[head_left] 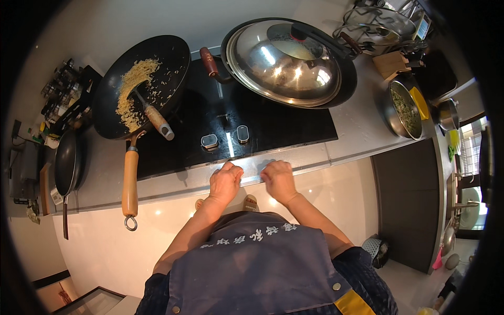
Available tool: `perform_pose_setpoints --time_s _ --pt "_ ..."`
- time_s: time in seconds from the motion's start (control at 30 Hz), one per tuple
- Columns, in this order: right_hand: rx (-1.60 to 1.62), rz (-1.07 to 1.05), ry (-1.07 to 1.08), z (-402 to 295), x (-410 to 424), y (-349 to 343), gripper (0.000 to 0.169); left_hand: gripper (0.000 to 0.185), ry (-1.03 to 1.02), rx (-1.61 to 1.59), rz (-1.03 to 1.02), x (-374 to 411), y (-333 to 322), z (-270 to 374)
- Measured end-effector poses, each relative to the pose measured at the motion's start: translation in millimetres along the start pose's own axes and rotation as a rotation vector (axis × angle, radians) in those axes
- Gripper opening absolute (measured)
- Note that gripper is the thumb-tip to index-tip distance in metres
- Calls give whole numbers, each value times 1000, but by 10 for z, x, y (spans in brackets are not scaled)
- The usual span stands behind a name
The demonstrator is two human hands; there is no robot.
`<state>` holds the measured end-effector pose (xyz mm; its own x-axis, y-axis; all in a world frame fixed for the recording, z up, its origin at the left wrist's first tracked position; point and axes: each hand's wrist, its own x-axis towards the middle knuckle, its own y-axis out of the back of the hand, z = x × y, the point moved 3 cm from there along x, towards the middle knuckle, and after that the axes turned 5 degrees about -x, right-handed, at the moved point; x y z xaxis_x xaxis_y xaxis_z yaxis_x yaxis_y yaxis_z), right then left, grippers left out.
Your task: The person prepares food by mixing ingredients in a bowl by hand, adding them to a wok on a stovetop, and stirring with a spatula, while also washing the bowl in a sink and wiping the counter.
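My left hand [226,180] is curled closed over the counter's front edge [252,174], and I see nothing in it. Close by on its right, my right hand [278,179] is curled as well, slightly blurred, with no object showing. Beyond them lies a black glass cooktop [181,134] with two knobs. On its left burner a black wok [108,92] holds cooked rice [128,92] and a spatula [155,118] with a worn wooden handle. At the right, a domed steel lid [252,59] with a glass window covers a second wok [348,82].
A steel bowl [388,114] of chopped filling [405,108] stands on the right counter near a wooden knife block [390,65]. A small frying pan [67,161] and the first wok's wooden handle [130,179] project past the left front edge. Glass lids [378,21] stand at the back right.
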<state>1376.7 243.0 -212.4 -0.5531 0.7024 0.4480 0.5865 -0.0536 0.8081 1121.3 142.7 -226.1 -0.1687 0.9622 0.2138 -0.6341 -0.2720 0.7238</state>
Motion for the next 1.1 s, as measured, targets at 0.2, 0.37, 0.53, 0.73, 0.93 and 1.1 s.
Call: perform_pose_setpoints --time_s 0.2,0.37,0.53,0.73,0.93,1.1 --pt "46 134 -401 704 -199 840 7 2 -21 88 51 49 -26 -41" --pt "277 175 -385 133 418 1049 7 4 112 -121 59 -119 235 -189" --pt "393 268 -94 -888 1450 1523 6 14 568 -840 81 -674 892 -607" --pt "427 532 303 -2272 2815 2479 6 10 641 -1025 535 -1481 2865 -717" --pt "702 638 420 -3335 4038 2377 9 14 93 -635 922 -758 5060 434" --pt "-36 32 481 -2774 4356 588 36 27 90 -93 518 1214 4720 188"
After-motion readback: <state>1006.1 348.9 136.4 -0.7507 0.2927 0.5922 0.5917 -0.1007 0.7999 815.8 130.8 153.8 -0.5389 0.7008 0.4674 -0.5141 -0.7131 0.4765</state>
